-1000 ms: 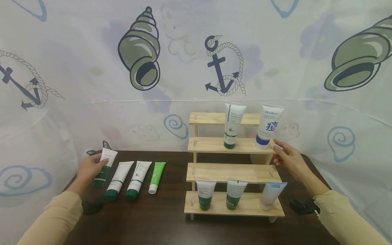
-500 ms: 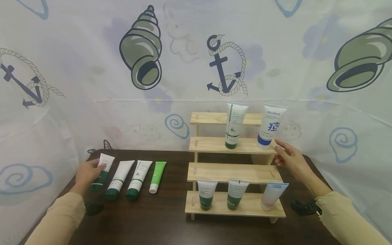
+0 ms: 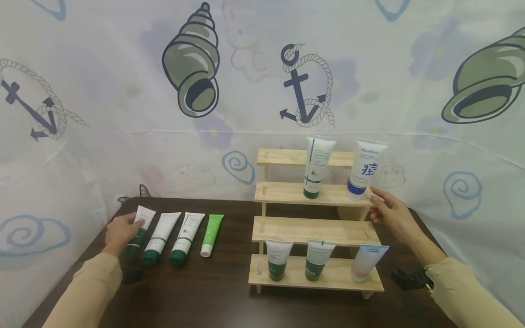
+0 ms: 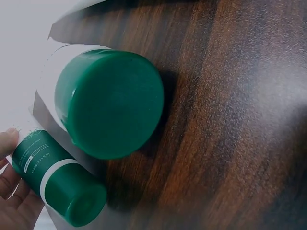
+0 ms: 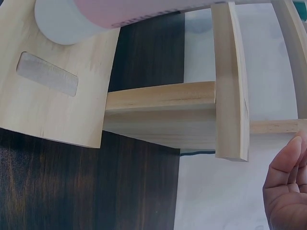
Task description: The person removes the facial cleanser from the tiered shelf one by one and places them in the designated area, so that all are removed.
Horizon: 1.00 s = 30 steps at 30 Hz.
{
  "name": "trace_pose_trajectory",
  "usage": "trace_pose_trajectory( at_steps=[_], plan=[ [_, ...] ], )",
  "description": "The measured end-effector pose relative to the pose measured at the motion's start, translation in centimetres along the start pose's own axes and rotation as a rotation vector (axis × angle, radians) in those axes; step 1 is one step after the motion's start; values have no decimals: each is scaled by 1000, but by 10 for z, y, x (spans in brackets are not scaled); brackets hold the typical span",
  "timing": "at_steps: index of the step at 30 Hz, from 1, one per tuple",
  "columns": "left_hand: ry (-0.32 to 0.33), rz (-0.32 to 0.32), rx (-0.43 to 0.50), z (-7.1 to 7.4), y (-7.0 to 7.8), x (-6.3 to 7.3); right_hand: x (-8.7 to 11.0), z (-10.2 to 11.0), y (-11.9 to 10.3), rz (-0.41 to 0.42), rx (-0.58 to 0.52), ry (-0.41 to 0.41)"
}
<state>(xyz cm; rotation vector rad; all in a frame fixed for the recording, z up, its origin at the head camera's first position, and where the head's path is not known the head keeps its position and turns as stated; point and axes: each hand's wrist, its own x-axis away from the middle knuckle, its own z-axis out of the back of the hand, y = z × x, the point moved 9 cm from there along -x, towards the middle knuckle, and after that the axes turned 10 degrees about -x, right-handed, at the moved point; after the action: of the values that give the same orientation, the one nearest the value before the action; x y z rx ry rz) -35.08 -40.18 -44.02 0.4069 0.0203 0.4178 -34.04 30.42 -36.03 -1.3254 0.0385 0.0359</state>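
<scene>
At the left end of the table, my left hand [image 3: 120, 232] holds a white-and-green squeeze tube [image 3: 139, 230], thumb on its white upper part. In the left wrist view, that tube [image 4: 43, 163] shows its green cap end near the tabletop. My right hand [image 3: 395, 216] pinches the right end of an upper board on a stepped wooden display rack [image 3: 311, 229]. The right wrist view has the thumb and fingers [image 5: 290, 177] at the board's end, partly cut off by the frame. Just left of these fingertips stands a white-and-blue tube [image 3: 362, 171].
A white-and-green tube [image 3: 317, 168] also stands on the upper board. Several small tubes, including a pink-and-blue one [image 3: 368, 263], stand on the lowest step. Two white tubes with green caps [image 3: 162, 239] and a light green tube [image 3: 212, 234] lie on the dark table [image 3: 197, 291].
My left hand has lowered the tube slightly toward the table and drawn it a little nearer. The right hand keeps its place at the rack while the head view shifts slightly.
</scene>
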Motion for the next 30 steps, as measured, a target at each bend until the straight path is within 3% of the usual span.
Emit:
trace_pose_trajectory(
  at_steps=[13,21,30],
  plan=[
    [14,-12,-12,-9,-1,-6,1,0,2,-8,7,-12],
    [5,39,19,-15,-7,-8,1,0,0,4,-1,-19],
    [47,63,48,-16,-14,-8,0,0,2,-9,7,-10]
  ],
)
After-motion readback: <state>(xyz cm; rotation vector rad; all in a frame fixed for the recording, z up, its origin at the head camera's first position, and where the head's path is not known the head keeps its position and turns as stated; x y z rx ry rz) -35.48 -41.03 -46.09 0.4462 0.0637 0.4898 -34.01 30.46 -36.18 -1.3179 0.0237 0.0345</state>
